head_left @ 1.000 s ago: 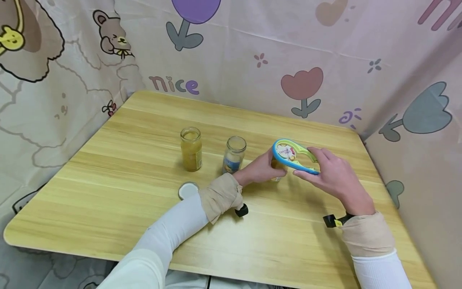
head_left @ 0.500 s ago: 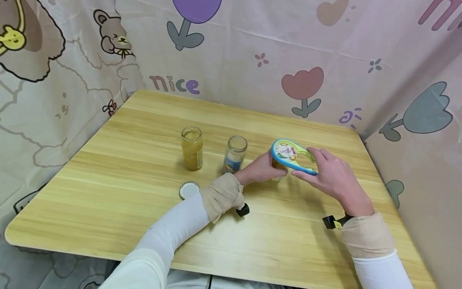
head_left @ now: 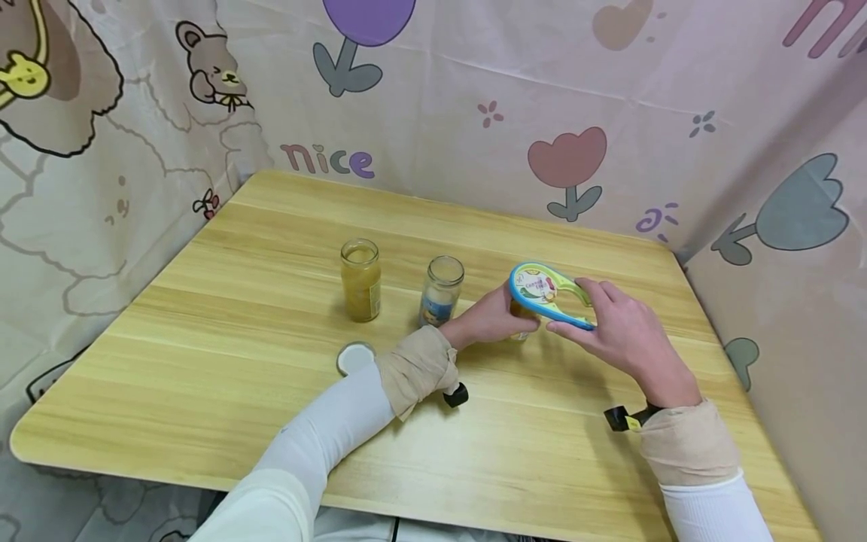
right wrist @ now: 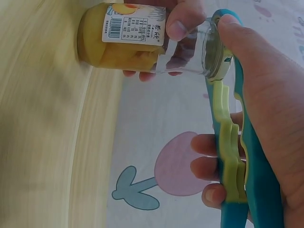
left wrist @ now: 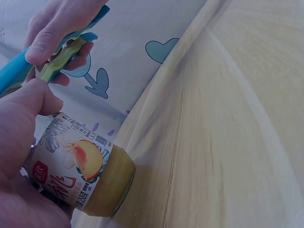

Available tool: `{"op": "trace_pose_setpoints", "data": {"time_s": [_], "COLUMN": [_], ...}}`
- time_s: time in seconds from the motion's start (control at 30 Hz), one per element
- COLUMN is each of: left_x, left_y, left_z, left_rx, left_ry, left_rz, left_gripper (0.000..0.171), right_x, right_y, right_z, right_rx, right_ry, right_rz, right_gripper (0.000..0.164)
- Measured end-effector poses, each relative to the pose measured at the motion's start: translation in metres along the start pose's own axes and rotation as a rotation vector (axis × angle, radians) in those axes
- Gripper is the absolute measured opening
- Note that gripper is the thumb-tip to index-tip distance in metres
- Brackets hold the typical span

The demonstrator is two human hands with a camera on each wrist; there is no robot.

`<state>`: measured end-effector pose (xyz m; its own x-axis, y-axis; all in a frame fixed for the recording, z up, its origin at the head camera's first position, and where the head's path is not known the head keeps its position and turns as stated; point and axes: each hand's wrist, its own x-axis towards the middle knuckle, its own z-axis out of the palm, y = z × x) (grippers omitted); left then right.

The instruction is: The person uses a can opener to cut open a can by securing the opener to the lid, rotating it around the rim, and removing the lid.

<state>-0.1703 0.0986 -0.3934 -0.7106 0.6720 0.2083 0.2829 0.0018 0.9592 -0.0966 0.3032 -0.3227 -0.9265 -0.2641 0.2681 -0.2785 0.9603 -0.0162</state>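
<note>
My left hand (head_left: 491,316) grips a glass jar (left wrist: 76,166) of yellow fruit, its label printed with a peach slice. In the head view that hand mostly hides the jar. Over the jar's lid (right wrist: 222,69) sits a blue and green jar opener (head_left: 535,286) with a round printed top. My right hand (head_left: 626,331) holds the opener by its two handles, thumb on one side and fingers curled round the other. The right wrist view shows the opener's toothed green inner edges (right wrist: 230,142) running away from the lid.
A lidless jar (head_left: 360,290) with yellow contents stands on the wooden table (head_left: 237,316). Beside it is a second lidless glass jar (head_left: 442,290) with a blue label, close behind the left wrist. A loose white lid (head_left: 355,357) lies by the left forearm. A printed curtain (head_left: 440,113) hangs behind.
My right hand and the opener have shifted very slightly to the left. The left hand keeps its grip on the jar, and the other things stay in place.
</note>
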Motion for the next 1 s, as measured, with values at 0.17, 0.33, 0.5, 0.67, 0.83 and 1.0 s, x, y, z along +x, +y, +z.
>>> {"op": "trace_pose_setpoints", "data": {"time_s": [0.17, 0.33, 0.5, 0.67, 0.83, 1.0], "left_x": [-0.001, -0.001, -0.001, -0.002, -0.002, -0.003], "left_y": [0.0, 0.001, 0.001, -0.004, -0.005, -0.004], "left_z": [0.0, 0.0, 0.002, 0.009, 0.009, 0.007], "left_rx": [0.011, 0.028, 0.024, 0.009, 0.073, 0.1], "left_ry": [0.0, 0.004, 0.024, 0.093, 0.11, 0.093], "left_rz": [0.001, -0.014, -0.024, -0.014, 0.0, 0.0], "left_gripper": [0.067, 0.067, 0.067, 0.07, 0.072, 0.069], "right_x": [-0.001, -0.002, -0.002, -0.003, -0.003, -0.002], "right_y": [-0.001, -0.002, -0.002, -0.002, -0.001, 0.002], "right_z": [0.001, 0.001, 0.001, 0.003, 0.003, 0.004], "right_rx": [0.007, 0.006, 0.006, 0.004, 0.005, 0.007], "right_ry": [-0.001, -0.01, -0.012, 0.008, 0.019, 0.029], "right_rz": [-0.003, 0.001, -0.01, -0.033, -0.046, -0.082], "right_gripper": [0.089, 0.091, 0.091, 0.088, 0.086, 0.084]}}
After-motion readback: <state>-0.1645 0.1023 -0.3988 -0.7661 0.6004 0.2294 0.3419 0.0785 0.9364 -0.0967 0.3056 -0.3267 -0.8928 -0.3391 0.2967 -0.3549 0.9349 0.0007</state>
